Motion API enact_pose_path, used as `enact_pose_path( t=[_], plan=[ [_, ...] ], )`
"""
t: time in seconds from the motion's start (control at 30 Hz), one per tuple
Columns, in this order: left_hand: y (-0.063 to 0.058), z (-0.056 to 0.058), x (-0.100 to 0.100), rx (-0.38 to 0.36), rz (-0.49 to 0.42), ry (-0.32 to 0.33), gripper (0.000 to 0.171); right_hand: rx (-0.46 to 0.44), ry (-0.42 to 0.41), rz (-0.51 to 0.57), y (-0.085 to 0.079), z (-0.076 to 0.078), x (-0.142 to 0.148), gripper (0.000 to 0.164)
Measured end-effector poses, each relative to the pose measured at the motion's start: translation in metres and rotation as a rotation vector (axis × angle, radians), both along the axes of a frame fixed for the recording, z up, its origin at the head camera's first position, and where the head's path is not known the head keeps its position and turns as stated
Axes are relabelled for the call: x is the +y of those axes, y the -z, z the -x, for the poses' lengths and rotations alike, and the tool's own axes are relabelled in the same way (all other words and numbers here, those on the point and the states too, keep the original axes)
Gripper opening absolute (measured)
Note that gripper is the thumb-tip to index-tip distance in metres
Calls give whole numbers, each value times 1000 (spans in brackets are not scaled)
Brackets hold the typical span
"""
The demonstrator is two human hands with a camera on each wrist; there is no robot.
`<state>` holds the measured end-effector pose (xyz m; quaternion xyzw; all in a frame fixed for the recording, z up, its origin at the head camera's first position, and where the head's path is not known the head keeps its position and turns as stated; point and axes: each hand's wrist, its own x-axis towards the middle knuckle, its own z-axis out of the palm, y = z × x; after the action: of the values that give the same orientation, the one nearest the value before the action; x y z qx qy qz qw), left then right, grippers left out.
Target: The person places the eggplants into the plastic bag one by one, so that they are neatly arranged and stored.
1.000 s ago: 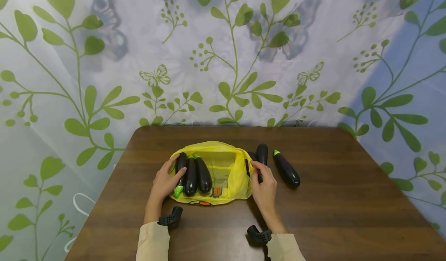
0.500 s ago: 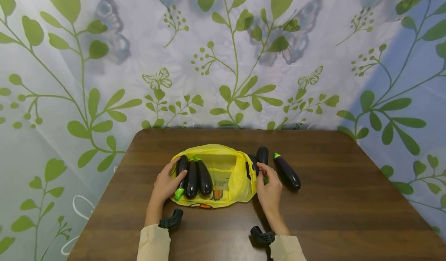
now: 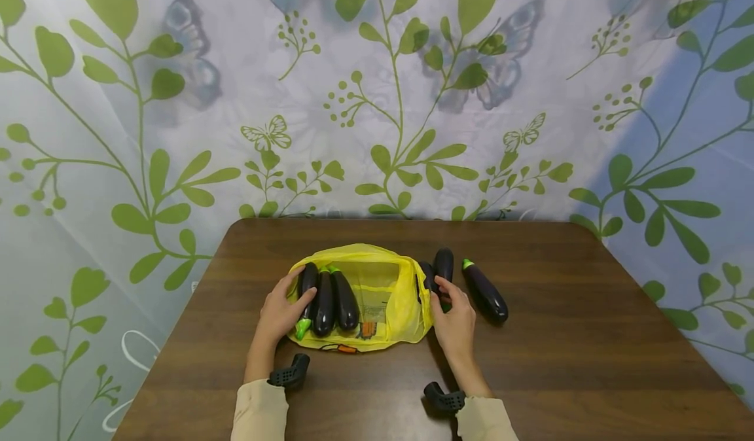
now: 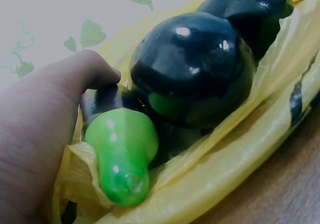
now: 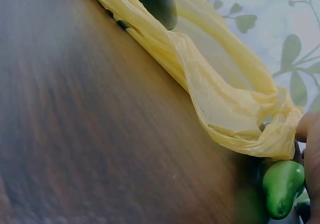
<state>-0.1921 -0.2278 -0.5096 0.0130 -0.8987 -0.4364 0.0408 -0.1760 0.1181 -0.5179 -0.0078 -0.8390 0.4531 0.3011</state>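
A yellow plastic bag (image 3: 359, 251) lies on its side with its mouth facing me. Three dark purple eggplants sit together at its left end; the leftmost eggplant (image 3: 307, 290) has its green stem toward me. My left hand (image 3: 280, 307) holds that one at the bag's left wall, thumb across its top. In the left wrist view the thumb presses just behind the green cap (image 4: 122, 149). At the other end, my right hand (image 3: 455, 320) pinches the bag's right edge. Right beside these fingers lie two more eggplants, one of them (image 3: 444, 263) farther back and partly hidden.
A single eggplant (image 3: 485, 292) lies on the brown wooden table (image 3: 577, 336), right of my right hand. Behind the table's far edge hangs a leaf-patterned cloth (image 3: 377, 101). Both wrists wear black camera mounts (image 3: 290, 370).
My right hand has shifted a little to the right, and the bag's right edge with it. The left hand keeps its hold. The head view has tilted slightly.
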Motion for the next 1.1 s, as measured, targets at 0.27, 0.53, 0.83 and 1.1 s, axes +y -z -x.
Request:
enact_pose_path(
  t=[0.27, 0.53, 0.83, 1.1],
  plan=[
    [0, 1, 0, -4, 17, -3, 68, 4, -14, -62, 0, 0, -1, 35],
    [2, 2, -1, -5, 12, -6, 67, 1, -8, -136, 0, 1, -1, 37],
    [2, 2, -1, -10, 4, -8, 68, -44, -9, -177, -2, -1, -1, 44],
    [0, 1, -1, -7, 5, -8, 67, -65, -17, -195, -2, -2, -2, 48]
  ],
)
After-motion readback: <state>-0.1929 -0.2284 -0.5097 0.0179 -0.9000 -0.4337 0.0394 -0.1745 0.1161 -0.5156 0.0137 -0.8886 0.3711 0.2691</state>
